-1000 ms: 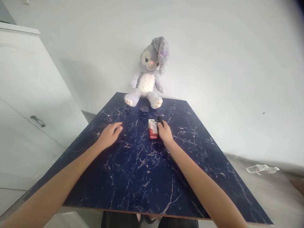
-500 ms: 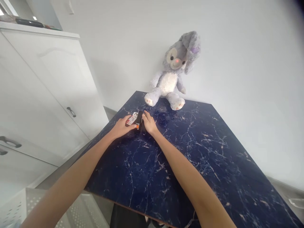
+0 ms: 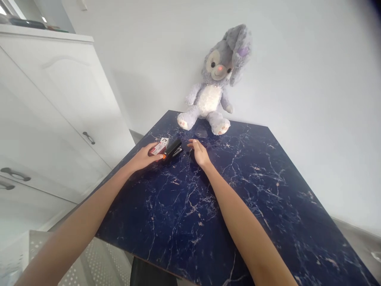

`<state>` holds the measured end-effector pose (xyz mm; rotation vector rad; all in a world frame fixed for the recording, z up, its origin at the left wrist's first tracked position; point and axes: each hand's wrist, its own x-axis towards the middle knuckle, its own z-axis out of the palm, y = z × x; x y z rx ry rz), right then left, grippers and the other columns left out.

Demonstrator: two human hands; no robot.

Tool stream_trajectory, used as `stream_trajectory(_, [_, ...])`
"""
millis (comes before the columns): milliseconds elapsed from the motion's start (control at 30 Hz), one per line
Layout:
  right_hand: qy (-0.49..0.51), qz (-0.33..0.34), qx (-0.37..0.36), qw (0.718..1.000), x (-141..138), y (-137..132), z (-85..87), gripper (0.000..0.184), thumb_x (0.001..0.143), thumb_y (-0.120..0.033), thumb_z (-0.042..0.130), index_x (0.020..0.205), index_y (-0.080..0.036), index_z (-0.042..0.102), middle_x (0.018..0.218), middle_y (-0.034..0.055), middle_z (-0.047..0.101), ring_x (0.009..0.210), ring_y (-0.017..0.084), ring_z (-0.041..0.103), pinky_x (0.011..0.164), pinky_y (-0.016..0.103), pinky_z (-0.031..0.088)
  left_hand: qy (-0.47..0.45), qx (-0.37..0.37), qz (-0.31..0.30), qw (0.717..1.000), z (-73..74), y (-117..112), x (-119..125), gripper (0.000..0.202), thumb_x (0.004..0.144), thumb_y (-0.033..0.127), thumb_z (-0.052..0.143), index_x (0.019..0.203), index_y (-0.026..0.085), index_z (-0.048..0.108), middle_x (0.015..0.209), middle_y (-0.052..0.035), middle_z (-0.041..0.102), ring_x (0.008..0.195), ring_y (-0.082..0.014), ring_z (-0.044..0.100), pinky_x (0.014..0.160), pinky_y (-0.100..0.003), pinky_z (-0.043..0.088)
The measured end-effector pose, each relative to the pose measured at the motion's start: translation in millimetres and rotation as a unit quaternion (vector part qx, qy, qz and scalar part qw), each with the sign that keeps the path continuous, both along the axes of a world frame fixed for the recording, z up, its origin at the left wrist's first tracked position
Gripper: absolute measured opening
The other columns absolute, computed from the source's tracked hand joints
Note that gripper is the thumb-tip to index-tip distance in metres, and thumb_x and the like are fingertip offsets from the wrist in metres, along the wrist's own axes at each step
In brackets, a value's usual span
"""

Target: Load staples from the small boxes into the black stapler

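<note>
A small red-and-white box lies on the dark blue marbled table, with a black stapler close against its right side. My left hand is closed around the box's near left side, fingers on its far edge. Its thumb lies over a small orange piece at the stapler's near end; whether that piece belongs to the stapler I cannot tell. To the right, apart from the stapler, my right hand has its fingers extended and holds nothing.
A grey plush rabbit sits at the table's far edge against the white wall. White cabinets stand on the left. Below the table's near left corner is a pale perforated surface. The marbled table top stretches right.
My right hand has moved right, away from the stapler. The left hand, box and stapler have shifted slightly left, and the stapler now lies more slanted. The view has shifted a little.
</note>
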<state>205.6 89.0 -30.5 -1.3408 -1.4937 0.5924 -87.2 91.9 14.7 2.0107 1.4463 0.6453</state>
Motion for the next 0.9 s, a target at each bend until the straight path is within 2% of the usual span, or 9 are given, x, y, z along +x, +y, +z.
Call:
stream_trajectory(133, [-0.05,-0.007,0.007,0.999,-8,-2,3.7,0.052,0.104,-0.05,0.024,0.127,-0.025,0.064,0.12,0.0075,0.072,0.114,0.025,0.064,0.103,0.042,0.047,-0.015,-0.003,0.013,1.0,-1.3,2,4,0.089,0.076,0.065,0.073,0.15,0.024,0.048,0.142,-0.0114,0.06,0.116,-0.0321,0.065,0.095,-0.039,0.051])
stream_trajectory(233, [-0.116,0.003,0.023,0.993,-11,0,4.4,0.044,0.102,-0.037,0.033,0.131,-0.023,0.062,0.134,0.0098,0.064,0.128,0.027,0.055,0.111,0.046,0.04,-0.011,0.002,0.008,1.0,-4.0,3,4,0.09,0.076,0.065,0.072,0.152,0.022,0.046,0.135,-0.0117,0.065,0.108,-0.031,0.068,0.09,-0.038,0.052])
stream_trajectory(367, [-0.218,0.036,0.049,0.974,-14,6,3.5,0.043,0.087,-0.017,0.047,0.127,-0.018,0.065,0.146,0.0133,0.054,0.141,0.03,0.04,0.117,0.05,0.032,0.04,0.059,-0.019,0.997,-6.6,3,2,0.066,0.088,0.061,0.058,0.139,0.019,0.06,0.118,-0.0109,0.071,0.102,-0.0309,0.067,0.088,-0.039,0.05])
stream_trajectory(467, [-0.269,0.043,0.058,0.96,-18,4,4.4,0.041,0.083,-0.013,0.049,0.119,-0.018,0.068,0.142,0.0133,0.055,0.134,0.033,0.044,0.113,0.051,0.036,0.073,0.127,-0.013,0.989,-5.7,-1,2,0.05,0.09,0.054,0.055,0.119,0.018,0.071,0.115,-0.0115,0.071,0.102,-0.0307,0.065,0.091,-0.041,0.049])
stream_trajectory(533, [-0.287,0.031,0.062,0.955,-20,-1,5.8,0.039,0.085,-0.014,0.048,0.119,-0.018,0.068,0.14,0.0151,0.054,0.129,0.034,0.045,0.11,0.053,0.038,0.069,0.169,0.008,0.983,-3.8,-4,4,0.044,0.088,0.051,0.058,0.115,0.019,0.072,0.119,-0.0113,0.071,0.107,-0.031,0.064,0.095,-0.042,0.048])
stream_trajectory(600, [-0.305,0.006,0.067,0.95,-21,-6,7.5,0.038,0.088,-0.016,0.048,0.121,-0.017,0.066,0.144,0.0175,0.05,0.131,0.037,0.041,0.109,0.055,0.037,0.029,0.179,0.047,0.982,-2.0,-7,4,0.045,0.086,0.048,0.062,0.12,0.02,0.07,0.121,-0.01,0.071,0.108,-0.0301,0.065,0.096,-0.042,0.049])
stream_trajectory(700, [-0.326,-0.026,0.067,0.943,-23,-13,9.6,0.038,0.091,-0.018,0.048,0.124,-0.018,0.065,0.149,0.0178,0.046,0.135,0.039,0.036,0.111,0.057,0.033,-0.093,0.132,0.107,0.981,-1.7,-8,4,0.053,0.084,0.043,0.067,0.132,0.023,0.061,0.119,-0.0074,0.072,0.1,-0.0265,0.069,0.089,-0.039,0.054])
stream_trajectory(800, [-0.307,-0.031,0.061,0.949,-25,-14,10.3,0.043,0.09,-0.016,0.048,0.131,-0.019,0.062,0.144,0.016,0.054,0.133,0.037,0.04,0.112,0.053,0.033,-0.23,0.087,0.13,0.961,-3.9,-3,1,0.058,0.081,0.035,0.07,0.136,0.022,0.056,0.115,-0.0074,0.071,0.089,-0.0229,0.072,0.08,-0.036,0.058])
stream_trajectory(900, [-0.26,-0.052,0.045,0.963,-22,-11,10.4,0.048,0.088,-0.014,0.048,0.135,-0.018,0.059,0.133,0.016,0.064,0.125,0.035,0.05,0.108,0.05,0.039,-0.339,0.047,0.139,0.929,-3.4,2,-4,0.065,0.078,0.025,0.071,0.141,0.021,0.052,0.119,-0.0094,0.069,0.087,-0.021,0.074,0.082,-0.036,0.061])
